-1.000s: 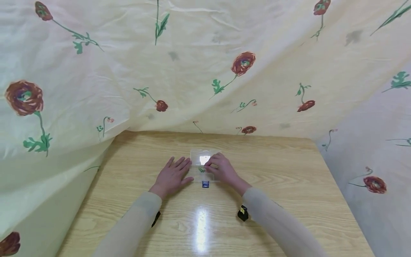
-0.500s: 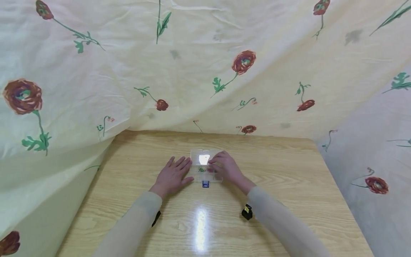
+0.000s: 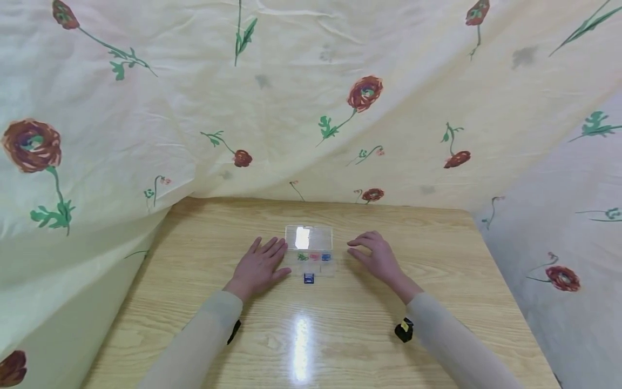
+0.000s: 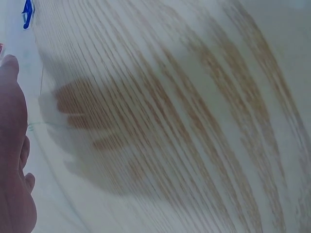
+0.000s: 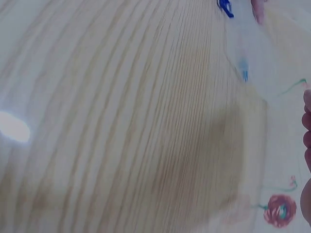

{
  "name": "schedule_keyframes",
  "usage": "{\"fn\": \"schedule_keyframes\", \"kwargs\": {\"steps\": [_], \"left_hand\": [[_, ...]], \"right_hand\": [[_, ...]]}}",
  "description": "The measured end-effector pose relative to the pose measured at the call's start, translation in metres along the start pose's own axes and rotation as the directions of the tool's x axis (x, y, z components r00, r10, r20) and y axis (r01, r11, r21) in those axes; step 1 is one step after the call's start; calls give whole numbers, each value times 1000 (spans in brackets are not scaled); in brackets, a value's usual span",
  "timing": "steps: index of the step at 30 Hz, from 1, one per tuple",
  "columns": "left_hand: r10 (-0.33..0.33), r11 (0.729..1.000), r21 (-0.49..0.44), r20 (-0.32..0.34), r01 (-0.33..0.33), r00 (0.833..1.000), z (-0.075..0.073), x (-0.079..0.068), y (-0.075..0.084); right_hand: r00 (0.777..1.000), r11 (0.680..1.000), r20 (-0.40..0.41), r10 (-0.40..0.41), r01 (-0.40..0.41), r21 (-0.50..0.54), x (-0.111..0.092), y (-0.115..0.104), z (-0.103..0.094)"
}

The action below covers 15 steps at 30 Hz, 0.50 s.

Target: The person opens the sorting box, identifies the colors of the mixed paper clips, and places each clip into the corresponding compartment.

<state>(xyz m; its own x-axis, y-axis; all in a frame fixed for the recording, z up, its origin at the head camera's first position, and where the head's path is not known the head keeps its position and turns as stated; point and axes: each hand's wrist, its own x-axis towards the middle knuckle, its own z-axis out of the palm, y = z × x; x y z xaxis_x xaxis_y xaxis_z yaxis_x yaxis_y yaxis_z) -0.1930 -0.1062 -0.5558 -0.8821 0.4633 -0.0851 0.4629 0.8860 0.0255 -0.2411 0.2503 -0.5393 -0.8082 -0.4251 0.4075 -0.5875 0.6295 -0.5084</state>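
Note:
A clear plastic box [image 3: 315, 270] lies on the table with its transparent lid [image 3: 320, 239] tipped back. Small green pieces [image 3: 303, 256], pink pieces [image 3: 315, 256] and blue pieces [image 3: 326, 257] sit in its far row of compartments; their kind is too small to tell. At the box's front edge is a small blue part [image 3: 309, 278]. My left hand [image 3: 258, 267] rests palm down with fingers spread, fingertips and thumb at the box's left side. To the right of the box hovers my right hand [image 3: 378, 258], fingers loosely bent, thumb and forefinger apart, nothing seen between them.
The box stands near the far part of a wood-grain table [image 3: 272, 346]. A flowered cloth [image 3: 272, 108] hangs behind the table and along its sides. A dark wrist device [image 3: 404, 329] sits by the right sleeve.
My right hand has drawn back from over the box to its right, uncovering the pink and blue pieces. My left hand has stayed in place.

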Motion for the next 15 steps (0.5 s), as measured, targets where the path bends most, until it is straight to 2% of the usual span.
{"fn": "schedule_keyframes", "kwargs": {"steps": [6,15], "left_hand": [[-6,1000,-8,-1,6,1000,0,1,2],[-14,1000,-12,-3,14,1000,-3,-1,1]], "right_hand": [[997,997,-7,72,-72,-39,-16,7,-16],[996,993,-54,74,-78,-83,-38,15,-30]]}}
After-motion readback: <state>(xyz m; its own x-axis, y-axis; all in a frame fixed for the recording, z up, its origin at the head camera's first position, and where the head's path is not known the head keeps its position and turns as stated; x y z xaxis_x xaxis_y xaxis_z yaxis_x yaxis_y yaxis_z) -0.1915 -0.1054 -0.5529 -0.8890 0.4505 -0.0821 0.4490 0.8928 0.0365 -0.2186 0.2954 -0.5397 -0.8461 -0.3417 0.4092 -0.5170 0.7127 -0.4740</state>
